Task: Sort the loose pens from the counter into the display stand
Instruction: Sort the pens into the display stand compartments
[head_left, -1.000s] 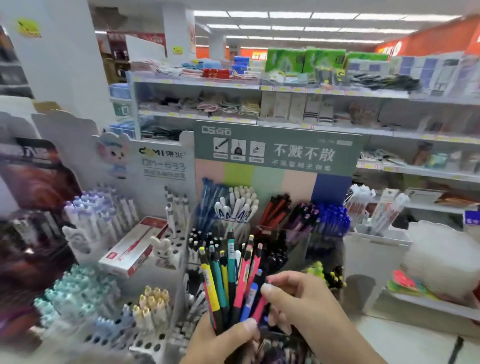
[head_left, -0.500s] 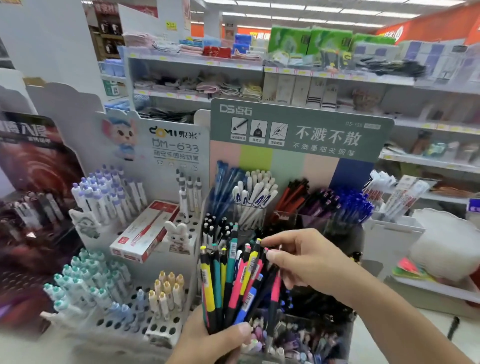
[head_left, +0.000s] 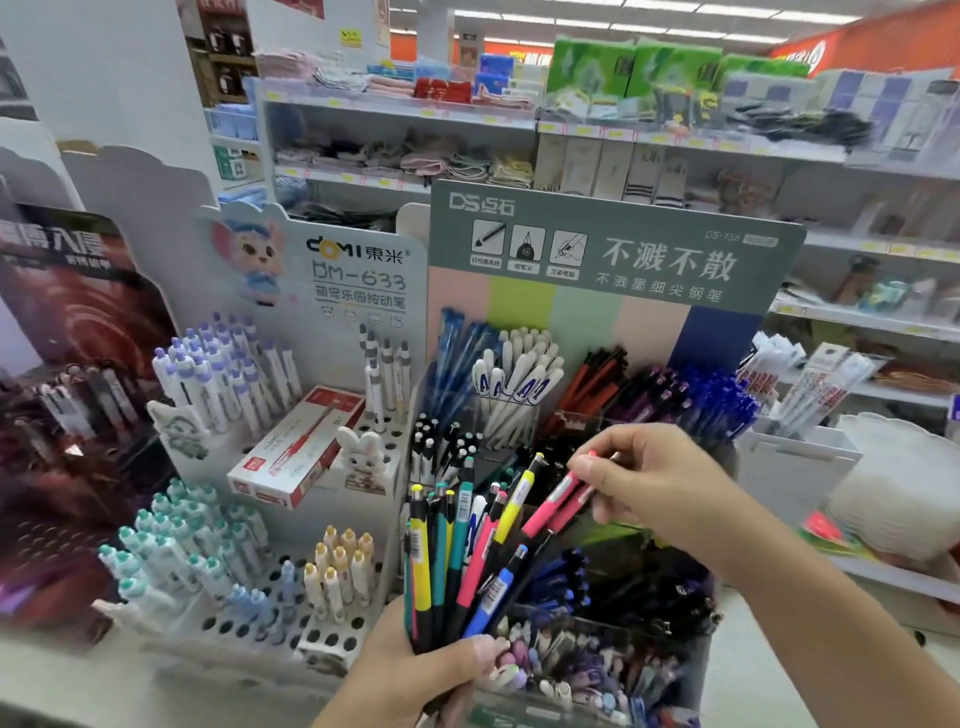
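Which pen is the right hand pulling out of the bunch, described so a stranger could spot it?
Start at the green sign on the display stand, then drop to the bunch of pens gripped in the left hand at the bottom. At the bunch's right edge, the right hand pinches the top of a pink pen. It leans furthest right, away from the yellow and teal ones.

"DS 点石", "DS-758" and large "不溅不散" – printed on green header card (head_left: 613, 249) of far-right pen stand. "DOMI 東米" and "DM-633" – read on white mouse-cartoon card (head_left: 332, 270) to left. Lettering on dark poster (head_left: 67, 291), far left, too blurred.
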